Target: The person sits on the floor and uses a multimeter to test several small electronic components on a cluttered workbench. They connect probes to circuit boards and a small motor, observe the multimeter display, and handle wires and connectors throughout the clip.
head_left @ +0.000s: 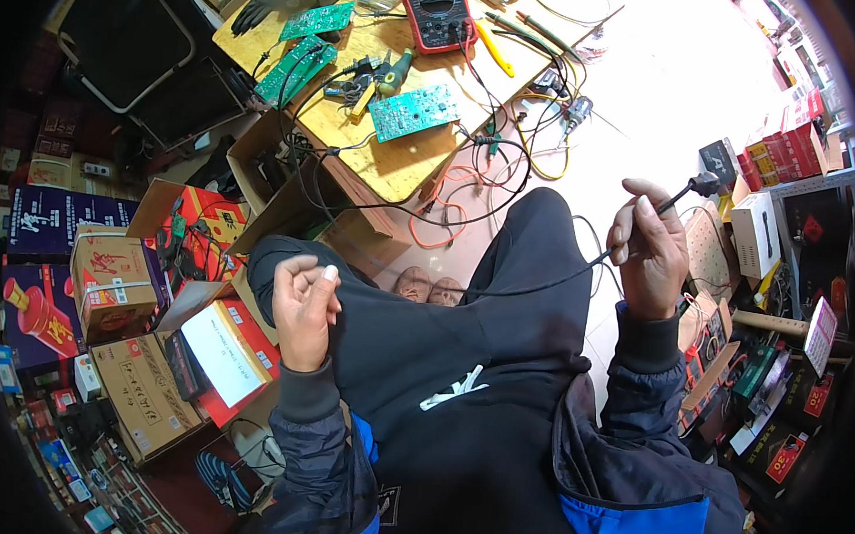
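My right hand (650, 250) is raised over my right knee and pinches a thin black cable (541, 286) whose small plug end (706, 183) sticks out past my fingers. The cable runs left across my black trousers. My left hand (304, 305) is held up above my left thigh with fingers curled loosely; I cannot make out anything in it. A low wooden table (394, 161) stands in front of my knees, with a green circuit board (413, 112), a red-and-black multimeter (435, 12) and tangled wires on it.
More green boards (303, 63), pliers and a yellow tool lie on the table. Cardboard and red boxes (121, 282) are stacked to my left. Shelves with boxed goods (786, 149) stand to my right. Shoe tips (428, 288) show below the table edge.
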Demonstrator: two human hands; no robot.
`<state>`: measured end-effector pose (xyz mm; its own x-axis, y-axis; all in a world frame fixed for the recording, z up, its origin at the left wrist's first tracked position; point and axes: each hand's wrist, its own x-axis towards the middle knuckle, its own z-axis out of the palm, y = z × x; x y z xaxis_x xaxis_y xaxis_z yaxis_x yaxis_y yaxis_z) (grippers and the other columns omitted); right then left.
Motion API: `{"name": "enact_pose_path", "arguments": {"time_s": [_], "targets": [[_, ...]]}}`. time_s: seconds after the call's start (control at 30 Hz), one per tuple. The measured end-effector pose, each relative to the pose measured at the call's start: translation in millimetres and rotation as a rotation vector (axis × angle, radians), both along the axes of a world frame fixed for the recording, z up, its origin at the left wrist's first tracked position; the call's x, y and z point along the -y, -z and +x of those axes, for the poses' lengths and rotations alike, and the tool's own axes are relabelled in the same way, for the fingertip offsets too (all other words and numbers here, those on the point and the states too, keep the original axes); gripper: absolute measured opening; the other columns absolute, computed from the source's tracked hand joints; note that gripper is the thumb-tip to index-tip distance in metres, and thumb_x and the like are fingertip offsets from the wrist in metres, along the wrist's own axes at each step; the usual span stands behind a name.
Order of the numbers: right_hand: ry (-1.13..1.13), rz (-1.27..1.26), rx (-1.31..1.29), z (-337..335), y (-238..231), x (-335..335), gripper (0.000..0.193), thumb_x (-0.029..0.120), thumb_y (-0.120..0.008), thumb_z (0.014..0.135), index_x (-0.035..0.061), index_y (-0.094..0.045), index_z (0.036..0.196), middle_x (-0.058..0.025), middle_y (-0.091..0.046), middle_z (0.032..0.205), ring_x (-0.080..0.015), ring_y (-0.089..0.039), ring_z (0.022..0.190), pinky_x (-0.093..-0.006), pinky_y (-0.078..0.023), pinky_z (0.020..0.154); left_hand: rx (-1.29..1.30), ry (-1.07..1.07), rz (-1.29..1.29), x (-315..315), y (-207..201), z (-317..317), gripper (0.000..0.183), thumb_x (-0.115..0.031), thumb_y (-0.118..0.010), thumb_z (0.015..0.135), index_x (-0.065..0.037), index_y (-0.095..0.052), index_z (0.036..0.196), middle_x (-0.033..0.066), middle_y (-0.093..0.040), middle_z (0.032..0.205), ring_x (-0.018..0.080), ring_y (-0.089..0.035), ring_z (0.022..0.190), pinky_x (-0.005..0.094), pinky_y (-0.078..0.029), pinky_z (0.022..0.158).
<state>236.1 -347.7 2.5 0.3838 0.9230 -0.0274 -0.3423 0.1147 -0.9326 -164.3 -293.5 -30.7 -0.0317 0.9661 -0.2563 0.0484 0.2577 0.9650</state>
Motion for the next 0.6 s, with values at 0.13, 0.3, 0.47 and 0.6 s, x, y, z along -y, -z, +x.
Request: {"name": "enact_pose_path", "arguments": {"time_s": [0.13, 0.3, 0.47, 0.6], "targets": [[0.060, 0.005, -0.043, 5.7, 9.0, 3.6, 0.029, 0.015, -0.050, 0.111, -0.0054, -0.062, 0.130, -0.0088, -0.064, 0.079, -0.0132, -0.057, 0.062, -0.0246, -0.047, 0.057, -0.011, 0.101, 0.270, -22.8, -18.3, 35.5, 0.040, -0.002, -0.074, 0.096, -0.001, -0.058, 0.132, 0.0054, -0.063, 0.115, 0.0071, -0.058, 0.094, 0.0226, -0.050, 0.085], [0.052, -0.181, 0.224, 7.6, 17.0, 13.7, 0.029, 0.012, -0.049, 0.109, 0.0000, -0.065, 0.129, -0.0034, -0.066, 0.084, -0.0093, -0.058, 0.070, -0.0223, -0.048, 0.064, -0.089, 0.248, 0.422, -53.1, -47.4, 81.3, 0.032, 0.002, -0.073, 0.093, 0.001, -0.066, 0.124, 0.0038, -0.064, 0.111, 0.0118, -0.063, 0.099, 0.0259, -0.051, 0.089], [-0.059, -0.285, 0.441, -13.8, 21.9, 12.3, 0.027, 0.015, -0.052, 0.111, 0.0013, -0.068, 0.129, 0.0012, -0.062, 0.082, -0.0053, -0.053, 0.070, -0.0219, -0.045, 0.064, -0.121, 0.576, 0.434, -40.5, -57.3, 136.7, 0.031, -0.006, -0.076, 0.092, 0.002, -0.069, 0.122, 0.0088, -0.068, 0.113, 0.0170, -0.066, 0.099, 0.0300, -0.052, 0.093], [-0.124, -0.276, 0.581, -33.5, 24.9, 5.8, 0.023, 0.011, -0.056, 0.106, -0.0004, -0.068, 0.123, -0.0084, -0.063, 0.075, -0.0191, -0.063, 0.069, -0.0321, -0.050, 0.068, -0.016, 0.689, 0.402, -40.8, -42.7, 185.4, 0.045, -0.012, -0.080, 0.093, 0.005, -0.065, 0.131, 0.0140, -0.071, 0.122, 0.0215, -0.068, 0.107, 0.0333, -0.053, 0.098]]}}
